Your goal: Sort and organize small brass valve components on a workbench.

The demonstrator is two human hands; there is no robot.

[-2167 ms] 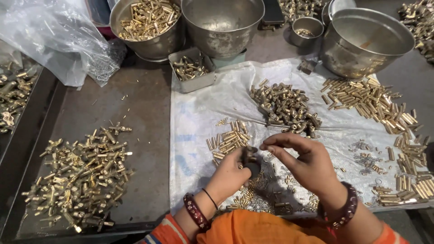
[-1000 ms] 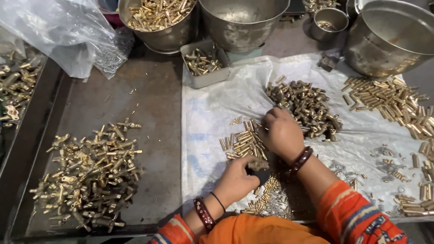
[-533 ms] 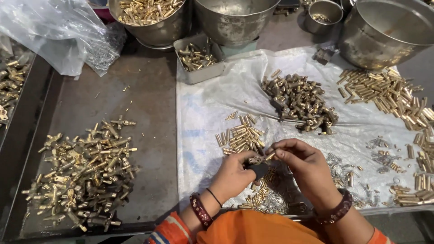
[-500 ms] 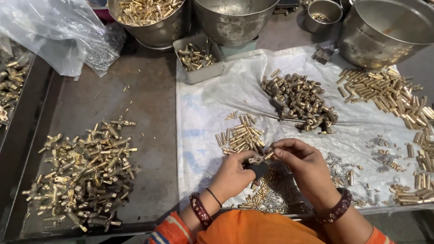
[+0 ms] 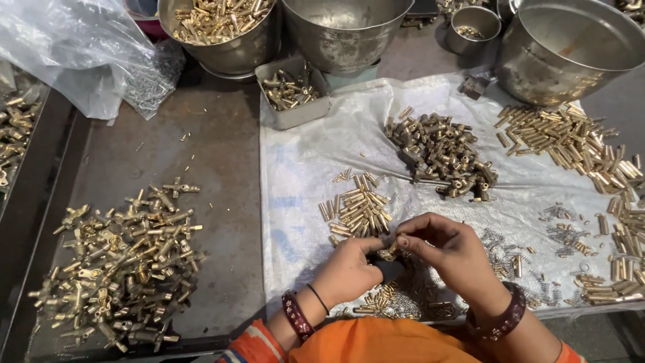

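Note:
My left hand [image 5: 351, 269] and my right hand [image 5: 449, 250] meet over the white sheet [image 5: 302, 168], fingertips pinched together on a small brass fitting [image 5: 388, 251]. A dark block [image 5: 390, 271] sits under my left thumb. Just beyond the hands lies a small heap of short brass pins [image 5: 357, 208]. Farther back is a pile of darker brass fittings [image 5: 440, 151]. Small springs and pins [image 5: 403, 302] are scattered under my wrists.
A heap of assembled brass valves [image 5: 121, 259] lies on the metal tray at left. Long brass tubes [image 5: 578, 144] spread at right, springs [image 5: 564, 232] near them. Steel bowls [image 5: 346, 33], a small tin of parts [image 5: 290, 91] and a plastic bag [image 5: 74, 54] line the back.
My right hand reached out to the dark fitting pile, then came back to meet my left hand; both now pinch a small brass piece together.

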